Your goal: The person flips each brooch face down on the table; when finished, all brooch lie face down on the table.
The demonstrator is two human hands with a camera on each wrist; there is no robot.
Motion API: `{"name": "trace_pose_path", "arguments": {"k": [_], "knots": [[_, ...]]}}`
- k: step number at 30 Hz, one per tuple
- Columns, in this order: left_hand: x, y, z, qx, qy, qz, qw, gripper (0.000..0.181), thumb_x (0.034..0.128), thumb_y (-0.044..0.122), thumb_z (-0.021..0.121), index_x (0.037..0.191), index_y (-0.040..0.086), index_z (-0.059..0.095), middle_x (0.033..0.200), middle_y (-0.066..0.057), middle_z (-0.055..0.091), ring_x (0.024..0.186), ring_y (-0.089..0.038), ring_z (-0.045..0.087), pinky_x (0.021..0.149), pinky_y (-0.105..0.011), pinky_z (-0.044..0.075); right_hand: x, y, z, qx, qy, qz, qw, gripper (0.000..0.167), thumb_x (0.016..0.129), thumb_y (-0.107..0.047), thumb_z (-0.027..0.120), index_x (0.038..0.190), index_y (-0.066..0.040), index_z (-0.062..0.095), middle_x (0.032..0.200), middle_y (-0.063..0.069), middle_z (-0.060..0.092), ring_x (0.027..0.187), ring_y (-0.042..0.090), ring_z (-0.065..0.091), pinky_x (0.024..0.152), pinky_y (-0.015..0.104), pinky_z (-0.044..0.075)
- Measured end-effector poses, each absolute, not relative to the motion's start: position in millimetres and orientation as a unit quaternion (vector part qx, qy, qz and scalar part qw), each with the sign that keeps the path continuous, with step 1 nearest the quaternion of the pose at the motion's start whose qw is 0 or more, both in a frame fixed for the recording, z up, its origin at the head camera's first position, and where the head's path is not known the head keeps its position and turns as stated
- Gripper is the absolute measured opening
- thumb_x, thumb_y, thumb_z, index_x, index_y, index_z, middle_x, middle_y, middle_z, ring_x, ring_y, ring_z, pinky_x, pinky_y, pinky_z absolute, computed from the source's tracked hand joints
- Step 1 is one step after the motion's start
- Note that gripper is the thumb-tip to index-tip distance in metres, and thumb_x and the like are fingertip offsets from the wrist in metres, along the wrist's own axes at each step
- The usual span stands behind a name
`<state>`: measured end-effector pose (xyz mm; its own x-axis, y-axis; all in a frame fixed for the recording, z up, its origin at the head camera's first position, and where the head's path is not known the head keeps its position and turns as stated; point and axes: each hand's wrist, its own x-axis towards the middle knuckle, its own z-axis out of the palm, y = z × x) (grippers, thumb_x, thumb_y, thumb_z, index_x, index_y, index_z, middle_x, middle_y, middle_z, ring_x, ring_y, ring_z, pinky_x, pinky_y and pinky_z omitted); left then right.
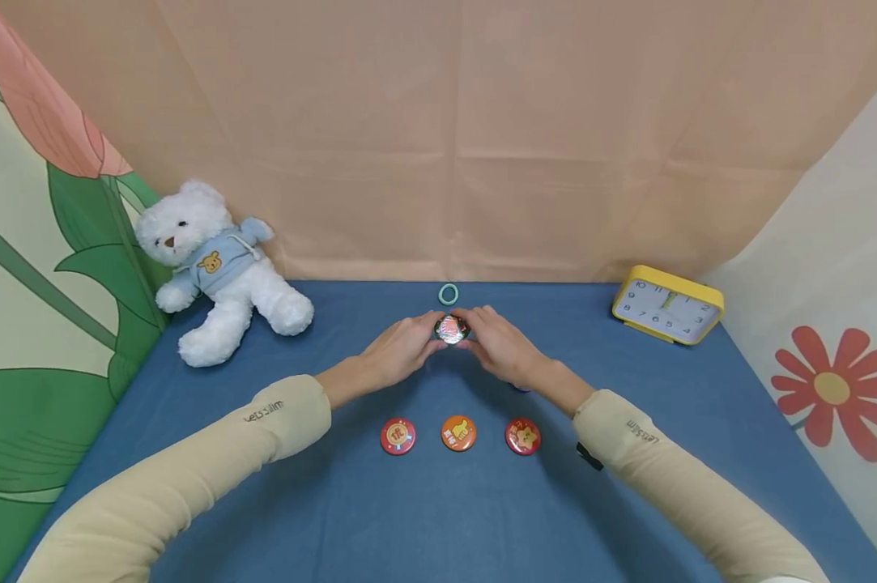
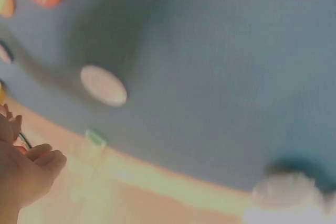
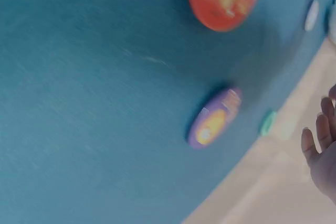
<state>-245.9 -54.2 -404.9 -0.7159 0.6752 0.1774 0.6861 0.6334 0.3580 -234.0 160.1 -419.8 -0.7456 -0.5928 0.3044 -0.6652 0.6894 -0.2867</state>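
Observation:
Above the blue table, both hands hold a round, shiny button badge [image 1: 452, 329] with a dark rim. My left hand [image 1: 406, 346] pinches its left edge between thumb and fingers, and my right hand [image 1: 498, 344] pinches the right edge. Glare hides its picture. Just beyond it lies a mint-green ring [image 1: 449, 294]. A purple badge [image 3: 215, 118] with a yellow figure lies beneath the right forearm, mostly covered in the head view. A pale oval badge [image 2: 104, 85] shows in the left wrist view; the left arm seems to hide it from the head camera.
Nearer me, a red badge [image 1: 398, 436], an orange thumbs-up badge [image 1: 458, 433] and a red star badge [image 1: 523, 436] form a row. A white teddy bear [image 1: 219, 267] in a blue top sits back left. At back right stands a yellow clock [image 1: 668, 304].

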Motion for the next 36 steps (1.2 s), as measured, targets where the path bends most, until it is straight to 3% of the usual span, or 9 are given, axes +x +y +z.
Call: {"name": "trace_pose_path", "arguments": {"k": [5, 9, 12, 14, 22, 29, 36], "knots": [[-247.5, -57.0, -380.1, -0.382, -0.901, -0.201, 0.036, 0.050, 0.0974, 0.019, 0.061, 0.138, -0.006, 0.047, 0.134, -0.024, 0.055, 0.117, -0.034, 0.058, 0.089, -0.039, 0.052, -237.1, 159.5, -398.0, 0.350, -0.909, 0.184, 0.131, 0.053, 0.094, -0.017, 0.066, 0.139, 0.002, 0.047, 0.108, 0.009, 0.059, 0.095, 0.021, 0.051, 0.077, 0.031, 0.049], [-245.7, -60.6, -364.8, -0.381, -0.898, -0.215, 0.044, 0.051, 0.0968, 0.017, 0.062, 0.138, -0.007, 0.046, 0.124, -0.020, 0.062, 0.093, -0.025, 0.068, 0.078, -0.033, 0.055, -239.9, 158.5, -382.5, 0.362, -0.901, 0.188, 0.146, 0.054, 0.093, -0.017, 0.067, 0.139, 0.001, 0.047, 0.112, 0.009, 0.059, 0.100, 0.021, 0.052, 0.081, 0.032, 0.050], [-246.7, -62.3, -356.2, -0.386, -0.892, -0.227, 0.061, 0.046, 0.0958, 0.015, 0.064, 0.135, -0.004, 0.049, 0.110, -0.014, 0.066, 0.076, -0.018, 0.066, 0.066, -0.029, 0.053, -242.4, 157.3, -374.0, 0.367, -0.896, 0.198, 0.155, 0.054, 0.093, -0.015, 0.068, 0.140, 0.000, 0.047, 0.119, 0.010, 0.058, 0.106, 0.023, 0.052, 0.088, 0.034, 0.049], [-247.8, -62.7, -352.4, -0.394, -0.888, -0.228, 0.073, 0.041, 0.0955, 0.014, 0.064, 0.130, -0.004, 0.051, 0.103, -0.011, 0.066, 0.072, -0.017, 0.063, 0.063, -0.028, 0.051, -243.0, 156.8, -369.5, 0.367, -0.894, 0.200, 0.159, 0.054, 0.093, -0.014, 0.068, 0.140, 0.000, 0.047, 0.122, 0.011, 0.057, 0.109, 0.023, 0.053, 0.090, 0.035, 0.049], [-248.1, -63.4, -347.6, -0.404, -0.883, -0.227, 0.071, 0.041, 0.0959, 0.015, 0.064, 0.129, -0.006, 0.051, 0.099, -0.011, 0.067, 0.070, -0.016, 0.063, 0.061, -0.026, 0.051, -240.7, 159.3, -365.6, 0.371, -0.892, 0.180, 0.183, 0.057, 0.090, -0.013, 0.071, 0.139, 0.005, 0.049, 0.107, 0.011, 0.062, 0.090, 0.021, 0.052, 0.073, 0.031, 0.049], [-248.1, -63.7, -348.9, -0.398, -0.885, -0.234, 0.058, 0.044, 0.0967, 0.017, 0.062, 0.133, -0.005, 0.049, 0.097, -0.010, 0.067, 0.069, -0.014, 0.062, 0.061, -0.026, 0.050, -241.8, 161.8, -371.0, 0.387, -0.875, 0.190, 0.218, 0.054, 0.090, -0.016, 0.070, 0.137, 0.003, 0.052, 0.109, 0.011, 0.065, 0.086, 0.020, 0.050, 0.068, 0.028, 0.048], [-246.1, -61.4, -352.0, -0.390, -0.884, -0.255, 0.027, 0.047, 0.0993, 0.018, 0.058, 0.140, -0.002, 0.045, 0.082, -0.007, 0.064, 0.054, -0.010, 0.054, 0.053, -0.025, 0.044, -240.4, 163.5, -377.0, 0.388, -0.864, 0.221, 0.232, 0.046, 0.088, -0.010, 0.072, 0.130, 0.004, 0.059, 0.106, 0.012, 0.067, 0.084, 0.020, 0.055, 0.064, 0.027, 0.050]]}}
